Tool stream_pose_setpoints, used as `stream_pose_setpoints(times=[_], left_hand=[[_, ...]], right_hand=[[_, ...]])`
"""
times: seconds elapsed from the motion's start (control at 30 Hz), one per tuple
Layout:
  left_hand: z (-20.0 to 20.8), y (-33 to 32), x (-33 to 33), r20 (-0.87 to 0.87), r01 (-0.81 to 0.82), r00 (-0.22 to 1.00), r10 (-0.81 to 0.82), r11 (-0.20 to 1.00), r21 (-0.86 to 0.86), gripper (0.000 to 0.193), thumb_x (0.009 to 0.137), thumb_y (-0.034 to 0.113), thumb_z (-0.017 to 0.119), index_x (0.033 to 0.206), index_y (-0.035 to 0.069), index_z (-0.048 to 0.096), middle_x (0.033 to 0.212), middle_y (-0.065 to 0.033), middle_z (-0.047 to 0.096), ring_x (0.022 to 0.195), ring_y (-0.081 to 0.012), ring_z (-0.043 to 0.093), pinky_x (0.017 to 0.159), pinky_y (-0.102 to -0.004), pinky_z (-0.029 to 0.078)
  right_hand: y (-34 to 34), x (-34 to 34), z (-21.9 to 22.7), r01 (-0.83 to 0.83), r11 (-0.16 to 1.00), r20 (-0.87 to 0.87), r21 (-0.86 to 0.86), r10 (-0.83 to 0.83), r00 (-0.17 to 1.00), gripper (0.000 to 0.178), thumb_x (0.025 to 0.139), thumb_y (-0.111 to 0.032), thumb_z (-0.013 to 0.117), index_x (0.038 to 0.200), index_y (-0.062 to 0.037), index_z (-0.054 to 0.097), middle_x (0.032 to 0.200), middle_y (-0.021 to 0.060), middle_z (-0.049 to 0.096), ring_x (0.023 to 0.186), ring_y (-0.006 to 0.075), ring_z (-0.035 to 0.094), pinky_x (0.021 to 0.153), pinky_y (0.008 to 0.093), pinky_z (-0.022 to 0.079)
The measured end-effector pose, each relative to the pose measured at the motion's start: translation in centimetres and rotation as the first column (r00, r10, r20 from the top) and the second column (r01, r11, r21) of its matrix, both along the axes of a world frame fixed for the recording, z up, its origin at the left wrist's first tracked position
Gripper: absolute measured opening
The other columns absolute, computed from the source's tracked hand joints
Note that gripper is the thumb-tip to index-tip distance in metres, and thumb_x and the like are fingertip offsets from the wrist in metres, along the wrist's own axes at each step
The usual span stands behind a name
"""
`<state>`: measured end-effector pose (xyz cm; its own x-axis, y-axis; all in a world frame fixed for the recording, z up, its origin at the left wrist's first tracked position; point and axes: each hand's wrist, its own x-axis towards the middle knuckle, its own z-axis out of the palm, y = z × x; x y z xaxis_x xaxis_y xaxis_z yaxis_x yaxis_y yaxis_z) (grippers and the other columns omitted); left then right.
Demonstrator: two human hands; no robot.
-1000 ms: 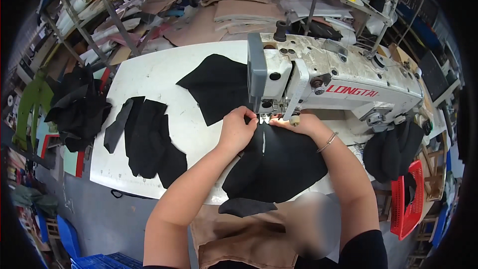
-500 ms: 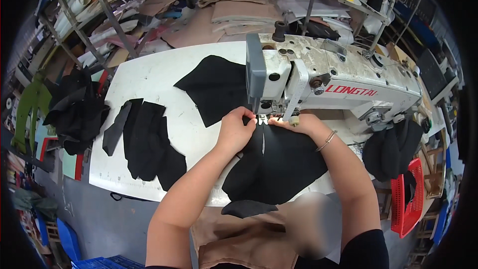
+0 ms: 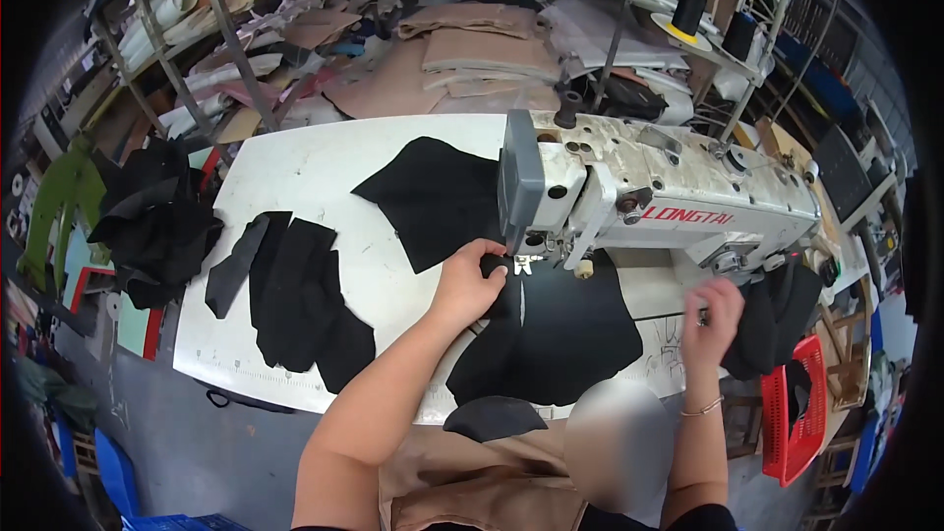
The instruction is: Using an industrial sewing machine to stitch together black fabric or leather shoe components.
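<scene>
A black fabric piece with a narrow pale slit lies under the presser foot of a white sewing machine. Left of the foot, my left hand pinches the fabric's edge between thumb and fingers. My right hand is raised off the fabric, over the right side of the table, fingers curled. Something small and dark shows at its fingers, too blurred to name. Another black fabric piece lies flat behind my left hand. A small dark piece hangs at the front table edge.
More cut black pieces lie on the white table at left. Black fabric heaps flank the table on the left, and another on the right, above a red basket. Thread cones stand behind the machine.
My right hand has left the fabric beside the presser foot and moved right and nearer me, its fingers curling. My left hand stays at the fabric's edge. The view has shifted slightly.
</scene>
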<state>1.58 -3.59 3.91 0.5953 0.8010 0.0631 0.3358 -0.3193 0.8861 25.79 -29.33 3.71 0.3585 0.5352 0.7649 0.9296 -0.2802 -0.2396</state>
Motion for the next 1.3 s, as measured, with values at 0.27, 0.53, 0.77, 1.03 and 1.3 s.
stream_pose_setpoints(times=[0.27,0.53,0.77,1.03,1.3], left_hand=[[-1.1,0.4,-0.4,0.066,0.002,0.998,-0.006,0.998,0.062,0.027,0.078,0.009,0.066,0.104,0.002,0.063,0.102,-0.0153,0.066,0.098,-0.0298,0.063,0.087,-0.0349,0.048],[-1.3,0.4,-0.5,0.053,0.044,0.997,-0.047,0.997,0.061,0.032,0.077,0.011,0.067,0.107,0.002,0.062,0.105,-0.0162,0.065,0.1,-0.0306,0.062,0.089,-0.035,0.047],[-1.2,0.3,-0.8,0.042,0.076,0.996,-0.08,0.994,0.079,0.034,0.077,0.012,0.068,0.109,0.003,0.061,0.106,-0.0163,0.064,0.1,-0.0307,0.062,0.089,-0.0354,0.047],[-1.1,0.3,-1.2,0.042,0.096,0.994,-0.101,0.989,0.109,0.033,0.076,0.013,0.069,0.107,0.003,0.062,0.107,-0.0169,0.063,0.101,-0.0328,0.061,0.09,-0.0352,0.047],[-0.1,9.3,-4.9,0.233,-0.634,0.764,0.602,0.632,0.445,0.064,0.073,0.026,0.078,0.122,-0.003,0.048,0.106,-0.0189,0.061,0.092,-0.0353,0.062,0.085,-0.0392,0.05]], right_hand=[[-2.0,3.2,0.3,0.336,0.931,0.06,-0.139,-0.331,0.942,0.043,0.084,-0.015,0.066,0.12,0.0034,0.053,0.128,0.0222,0.052,0.122,0.0383,0.047,0.105,0.0453,0.035],[-1.4,2.4,-1.4,0.464,0.745,0.149,-0.479,-0.452,0.879,0.048,0.09,-0.029,0.056,0.12,0.0081,0.055,0.122,0.0238,0.058,0.116,0.0341,0.054,0.105,0.0472,0.035],[-1.5,2.5,-1.5,0.463,0.744,0.143,-0.481,-0.455,0.879,0.049,0.09,-0.03,0.055,0.121,0.0089,0.055,0.123,0.0243,0.057,0.116,0.0343,0.053,0.105,0.0471,0.035],[-1.8,0.4,-0.2,0.439,0.845,0.058,-0.306,-0.444,0.894,0.061,0.089,-0.028,0.06,0.136,0.0048,0.039,0.144,0.023,0.037,0.134,0.0371,0.035,0.11,0.0508,0.025],[-1.0,-11.1,0.9,-0.382,0.86,-0.194,-0.339,0.333,0.923,0.075,0.07,-0.029,0.077,0.135,-0.0077,0.045,0.143,0.0158,0.04,0.135,0.0404,0.031,0.109,0.0537,0.022]])
